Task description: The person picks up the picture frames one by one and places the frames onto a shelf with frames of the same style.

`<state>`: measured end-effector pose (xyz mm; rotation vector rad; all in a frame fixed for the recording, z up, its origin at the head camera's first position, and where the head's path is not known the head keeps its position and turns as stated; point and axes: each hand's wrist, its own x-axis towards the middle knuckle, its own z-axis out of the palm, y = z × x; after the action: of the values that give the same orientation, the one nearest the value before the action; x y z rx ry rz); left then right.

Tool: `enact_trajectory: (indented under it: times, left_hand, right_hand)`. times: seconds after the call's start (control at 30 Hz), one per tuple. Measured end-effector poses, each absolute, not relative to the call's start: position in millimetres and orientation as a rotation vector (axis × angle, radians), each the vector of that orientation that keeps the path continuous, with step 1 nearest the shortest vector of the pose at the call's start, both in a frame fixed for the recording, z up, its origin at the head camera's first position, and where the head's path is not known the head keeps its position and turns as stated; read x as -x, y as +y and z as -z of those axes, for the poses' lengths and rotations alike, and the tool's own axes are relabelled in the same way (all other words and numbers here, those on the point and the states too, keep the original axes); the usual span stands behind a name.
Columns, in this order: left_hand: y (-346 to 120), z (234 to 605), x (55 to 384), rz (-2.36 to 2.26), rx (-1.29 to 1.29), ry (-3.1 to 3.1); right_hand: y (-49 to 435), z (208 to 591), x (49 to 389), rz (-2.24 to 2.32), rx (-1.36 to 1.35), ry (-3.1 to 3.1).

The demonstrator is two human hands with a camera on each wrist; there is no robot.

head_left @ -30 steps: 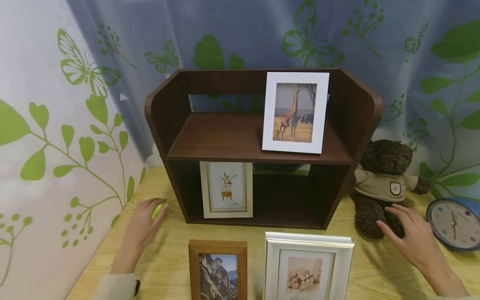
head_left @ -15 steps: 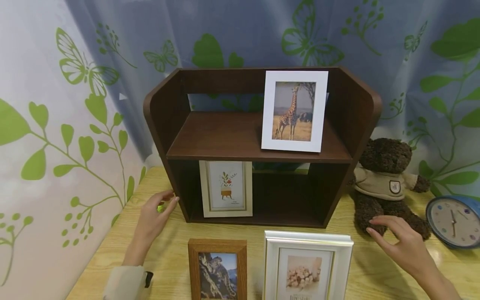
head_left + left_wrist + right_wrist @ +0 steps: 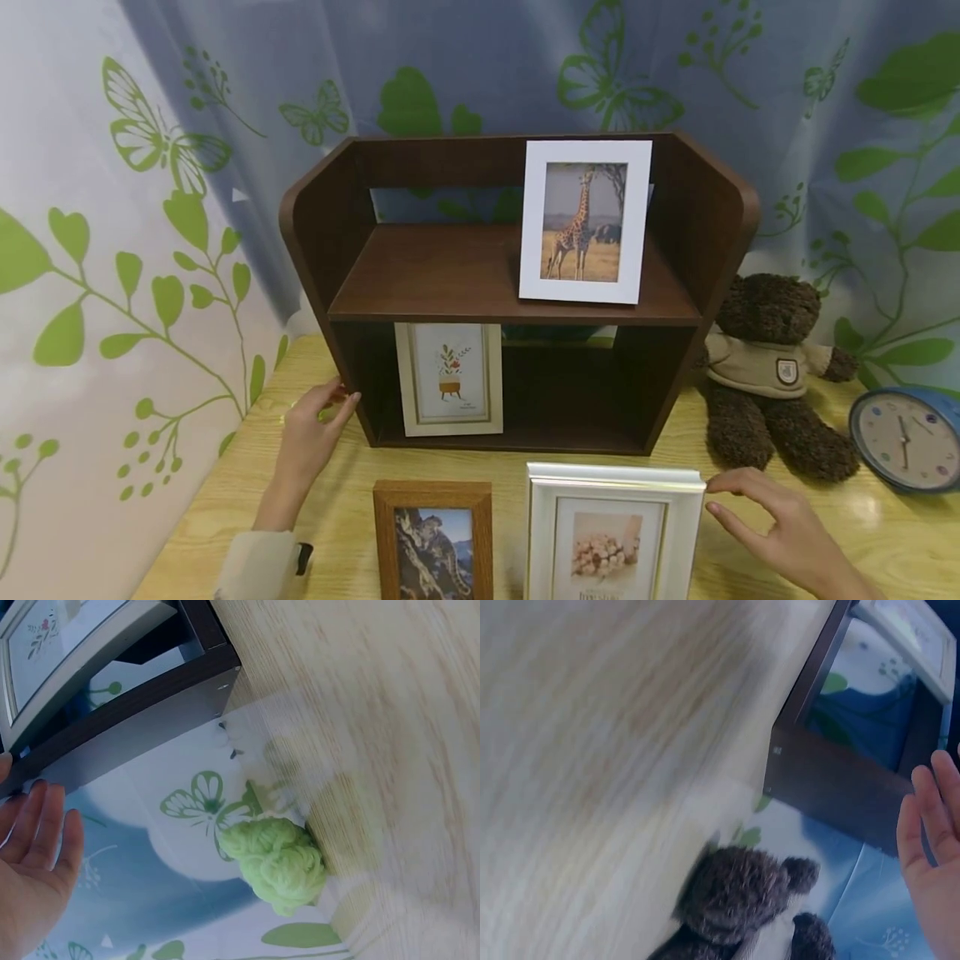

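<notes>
My left hand (image 3: 309, 437) is at the lower left side of a dark brown two-tier shelf (image 3: 420, 271), its fingertips right at the side panel and the fingers loosely bent. Behind that hand stands a lime-green lump with a swirled surface (image 3: 274, 862), mostly hidden in the head view. To the front right, my right hand (image 3: 783, 525) has thumb and forefinger apart, fingertips close to the right edge of a silver-white picture frame (image 3: 543, 517). Left of that frame stands a brown wooden picture frame (image 3: 480, 542) showing a leopard. Neither hand holds anything.
On the upper tier leans a white giraffe frame (image 3: 585, 292); below it, a cream frame with a plant picture (image 3: 450, 375) stands at the left. A brown teddy bear (image 3: 772, 358) and a round blue clock (image 3: 903, 442) sit to the right. A patterned curtain (image 3: 480, 67) hangs behind.
My left hand has moved rightward, from beside the green lump to the shelf's side panel. My right hand has moved left and toward me, from the teddy bear's legs to the silver-white frame's edge.
</notes>
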<state>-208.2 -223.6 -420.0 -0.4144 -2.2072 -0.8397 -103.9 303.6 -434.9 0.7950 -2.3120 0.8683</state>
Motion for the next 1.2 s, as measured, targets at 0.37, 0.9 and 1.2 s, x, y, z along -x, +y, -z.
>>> enact_trajectory:
  times: [0.37, 0.9, 1.2]
  left_hand:
    - [-221, 416, 210, 0.835, 0.413, -2.190]
    - [-218, 415, 213, 0.904, 0.462, -2.176]
    - [-216, 414, 212, 0.970, 0.453, -2.205]
  right_hand:
    - [286, 431, 81, -1.118, -0.978, -2.389]
    - [275, 452, 62, -1.416, -0.873, -2.423]
    - [267, 461, 52, -1.897, -0.565, -2.541]
